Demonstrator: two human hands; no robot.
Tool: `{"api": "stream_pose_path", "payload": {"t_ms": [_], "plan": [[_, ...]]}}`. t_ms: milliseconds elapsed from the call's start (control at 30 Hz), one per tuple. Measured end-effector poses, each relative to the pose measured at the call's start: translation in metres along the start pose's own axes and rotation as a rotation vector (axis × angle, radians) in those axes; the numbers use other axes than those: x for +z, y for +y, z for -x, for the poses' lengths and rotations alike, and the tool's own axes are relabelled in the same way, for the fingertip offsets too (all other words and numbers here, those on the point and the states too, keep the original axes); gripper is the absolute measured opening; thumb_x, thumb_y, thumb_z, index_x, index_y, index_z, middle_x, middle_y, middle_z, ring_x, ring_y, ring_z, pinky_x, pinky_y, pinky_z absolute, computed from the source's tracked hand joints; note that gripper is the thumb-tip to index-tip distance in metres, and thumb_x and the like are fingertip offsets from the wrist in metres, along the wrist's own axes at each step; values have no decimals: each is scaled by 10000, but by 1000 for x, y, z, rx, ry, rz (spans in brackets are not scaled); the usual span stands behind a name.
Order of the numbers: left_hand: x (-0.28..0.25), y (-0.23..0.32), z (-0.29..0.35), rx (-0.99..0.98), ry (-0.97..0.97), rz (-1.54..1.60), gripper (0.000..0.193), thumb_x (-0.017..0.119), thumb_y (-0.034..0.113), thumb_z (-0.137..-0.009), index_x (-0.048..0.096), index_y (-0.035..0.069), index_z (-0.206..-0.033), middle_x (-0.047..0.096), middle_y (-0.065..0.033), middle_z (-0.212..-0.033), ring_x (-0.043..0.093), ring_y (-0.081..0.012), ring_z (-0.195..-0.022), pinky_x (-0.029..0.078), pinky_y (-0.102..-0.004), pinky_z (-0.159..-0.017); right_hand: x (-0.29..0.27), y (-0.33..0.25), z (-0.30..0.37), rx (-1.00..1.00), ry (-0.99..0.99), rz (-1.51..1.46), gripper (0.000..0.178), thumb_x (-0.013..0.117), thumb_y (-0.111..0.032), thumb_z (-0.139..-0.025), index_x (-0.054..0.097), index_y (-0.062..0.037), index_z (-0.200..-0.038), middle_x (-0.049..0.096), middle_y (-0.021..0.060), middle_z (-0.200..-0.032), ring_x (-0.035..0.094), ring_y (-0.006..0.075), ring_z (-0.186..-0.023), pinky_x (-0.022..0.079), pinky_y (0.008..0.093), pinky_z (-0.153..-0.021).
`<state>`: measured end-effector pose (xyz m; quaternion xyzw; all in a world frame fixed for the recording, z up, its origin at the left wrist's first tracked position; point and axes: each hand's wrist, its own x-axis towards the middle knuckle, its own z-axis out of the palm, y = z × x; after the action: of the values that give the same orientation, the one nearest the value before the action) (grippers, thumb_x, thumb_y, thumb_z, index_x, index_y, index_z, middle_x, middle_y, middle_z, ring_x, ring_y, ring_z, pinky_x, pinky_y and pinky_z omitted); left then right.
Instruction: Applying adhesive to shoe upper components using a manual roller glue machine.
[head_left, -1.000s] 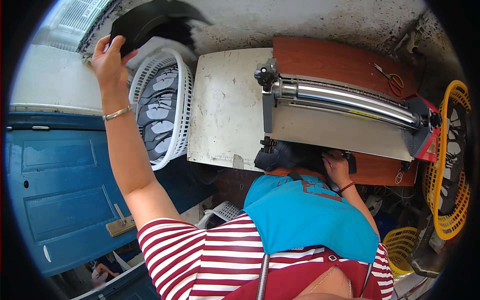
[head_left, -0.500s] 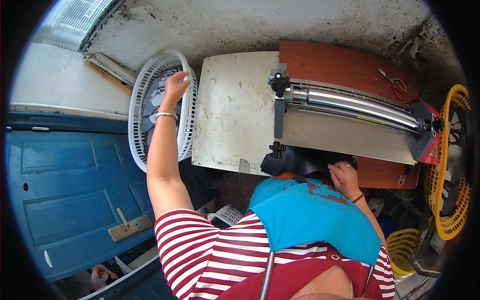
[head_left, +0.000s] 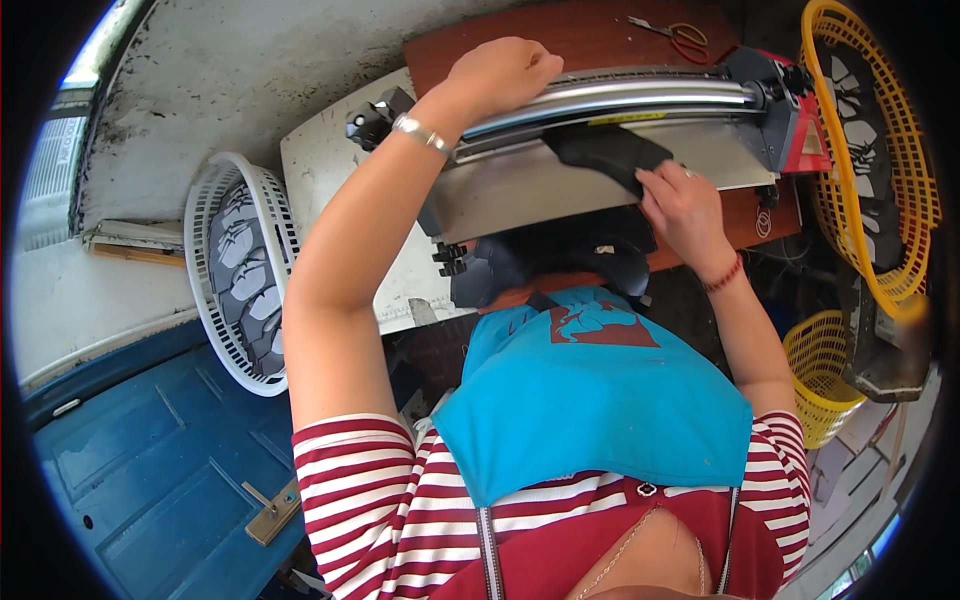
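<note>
The roller machine (head_left: 640,97), with its shiny cylinder and red end housing, spans the workbench. In front of the roller lies its bare metal plate (head_left: 520,200). On the plate, its far edge close under the roller, sits the black piece (head_left: 605,150): thin, matt and curved, broad along the middle and narrowing toward the right hand. That right hand (head_left: 688,205) pinches its near right end between thumb and fingers. The left hand (head_left: 505,75) reaches over the roller, fingers curled; whether they grip anything I cannot tell. A narrow yellow label (head_left: 628,118) marks the bar below the cylinder, its print too small to read.
</note>
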<state>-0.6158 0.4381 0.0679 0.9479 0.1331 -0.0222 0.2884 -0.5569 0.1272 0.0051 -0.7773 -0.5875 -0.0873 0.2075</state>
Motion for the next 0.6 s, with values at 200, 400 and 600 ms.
{"api": "stream_pose_path", "payload": {"t_ms": [200, 400, 600], "plan": [[49, -30, -56, -214, -104, 237, 390, 607, 357, -984, 744, 20, -1123, 751, -128, -982, 684, -244, -893, 515, -410, -827, 35, -12, 16, -150, 192, -242, 272, 761, -88, -794, 722, -88, -1064, 638, 51, -889, 657, 254, -744, 536, 376, -656], [23, -24, -66, 278, 336, -18, 179, 695, 123, -883, 672, -49, -925, 692, -150, -905, 662, -175, -748, 493, -388, -556, 118, -27, 76, -92, 12, -172, 303, 764, -162, -820, 722, -103, -1114, 657, 49, -915, 669, 267, -740, 561, 373, -668], [-31, 14, -36, -198, 337, 590, 272, 601, 42, -905, 668, 19, -1167, 623, -49, -783, 575, -139, -643, 555, -282, -520, 161, -16, 83, 6, -62, -315, 188, 733, -171, -848, 741, -78, -1012, 661, 75, -917, 679, 284, -768, 565, 387, -696]]}}
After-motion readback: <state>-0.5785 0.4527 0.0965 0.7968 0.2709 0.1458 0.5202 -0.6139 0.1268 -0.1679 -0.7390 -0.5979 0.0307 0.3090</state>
